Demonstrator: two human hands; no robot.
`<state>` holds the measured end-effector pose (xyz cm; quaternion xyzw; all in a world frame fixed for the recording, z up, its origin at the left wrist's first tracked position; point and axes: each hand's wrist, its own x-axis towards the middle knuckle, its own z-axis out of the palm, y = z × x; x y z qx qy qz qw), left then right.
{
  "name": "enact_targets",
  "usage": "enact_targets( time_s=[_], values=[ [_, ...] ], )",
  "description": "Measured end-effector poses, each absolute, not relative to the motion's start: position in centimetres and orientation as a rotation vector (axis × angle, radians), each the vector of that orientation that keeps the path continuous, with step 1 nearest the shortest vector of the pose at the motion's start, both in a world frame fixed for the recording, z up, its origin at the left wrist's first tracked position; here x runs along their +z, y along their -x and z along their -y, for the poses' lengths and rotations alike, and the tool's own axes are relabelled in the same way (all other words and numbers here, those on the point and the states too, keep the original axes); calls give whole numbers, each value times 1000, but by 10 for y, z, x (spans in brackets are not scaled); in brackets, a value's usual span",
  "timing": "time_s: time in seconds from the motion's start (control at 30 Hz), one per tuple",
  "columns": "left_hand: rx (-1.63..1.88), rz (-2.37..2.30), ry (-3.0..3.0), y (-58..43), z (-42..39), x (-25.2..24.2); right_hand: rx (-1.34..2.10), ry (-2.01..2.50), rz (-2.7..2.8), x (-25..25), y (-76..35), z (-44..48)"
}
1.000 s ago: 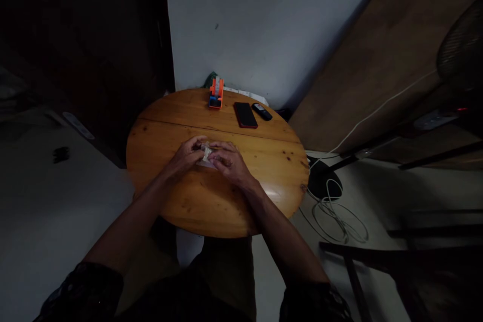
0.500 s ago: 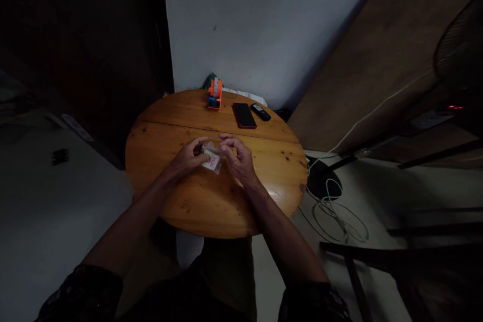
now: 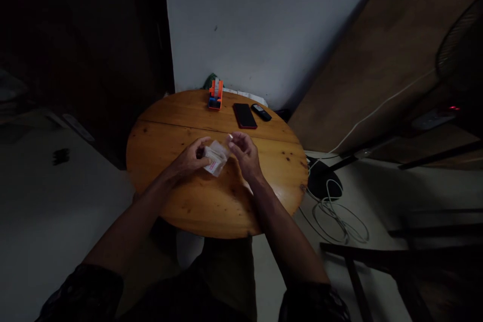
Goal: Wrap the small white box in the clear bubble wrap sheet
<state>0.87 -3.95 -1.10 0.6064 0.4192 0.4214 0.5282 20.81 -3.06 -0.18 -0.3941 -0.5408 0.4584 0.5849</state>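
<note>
My left hand (image 3: 191, 156) is closed on a small clear plastic bag (image 3: 218, 156), its thumb pressing on the near side. Inside the bag shows a white piece with pink print, too small to read. To the right, my right hand (image 3: 244, 153) pinches the bag's flap or a thin clear strip at its upper right; a small whitish bit (image 3: 230, 137) shows at the fingertips. Both hands are held over the middle of the round wooden table (image 3: 181, 206).
An orange and blue tape dispenser (image 3: 215, 94) stands at the table's back. Right of it lie a dark smartphone (image 3: 245, 115) with a red edge and a black keypad phone (image 3: 261, 112). Beyond are a wall, coiled cable (image 3: 335, 221) on the floor, and a dark chair (image 3: 362, 256).
My right hand has moved slightly right and turned, its fingers closing into a pinch. The bag looks more spread out, and a whitish bit now shows at my right fingertips.
</note>
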Motion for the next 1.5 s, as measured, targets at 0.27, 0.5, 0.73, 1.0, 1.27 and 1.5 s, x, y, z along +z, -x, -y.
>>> enact_targets(
  time_s=[0.27, 0.5, 0.73, 1.0, 1.27, 1.5],
  values=[
    [1020, -1040, -1426, -9, 39, -9, 1185, 1000, 1302, -11, -211, 27],
    [1040, -991, -1481, -10, 41, -10, 1193, 980, 1275, -14, -206, 25],
    [1006, -908, -1501, -12, 40, -14, 1074, 991, 1267, -10, -204, 27],
    [964, -874, -1595, -16, 46, -16, 975, 975, 1188, -7, -209, 23],
    [903, -996, -1914, -15, 51, -4, 960, 1020, 1144, -8, -214, 21],
    [869, -1091, -1936, -15, 56, 4, 1078, 1059, 1237, -12, -217, 19]
  ],
)
